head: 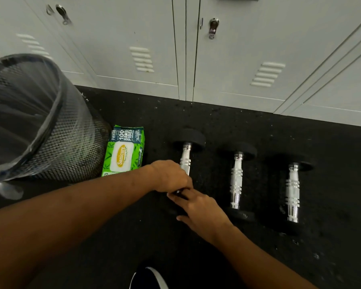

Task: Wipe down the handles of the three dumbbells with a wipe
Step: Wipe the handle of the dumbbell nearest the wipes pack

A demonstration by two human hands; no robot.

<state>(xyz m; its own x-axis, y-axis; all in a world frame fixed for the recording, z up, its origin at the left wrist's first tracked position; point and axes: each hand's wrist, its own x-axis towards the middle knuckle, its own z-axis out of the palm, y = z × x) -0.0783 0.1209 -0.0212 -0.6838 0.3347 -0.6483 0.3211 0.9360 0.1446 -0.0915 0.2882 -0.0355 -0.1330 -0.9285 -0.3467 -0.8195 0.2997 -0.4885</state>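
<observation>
Curling round the near part of the chrome handle, your left hand grips the left dumbbell at centre frame, on the black floor; whether a wipe lies under those fingers cannot be told. Your right hand rests just below it, fingers stretched flat over the dumbbell's near black end. The middle dumbbell and right dumbbell lie parallel to the right, untouched. A green wipes pack lies left of them, just beside a mesh bin at the left edge. Pale lockers fill the top; a shoe shows at bottom centre.
</observation>
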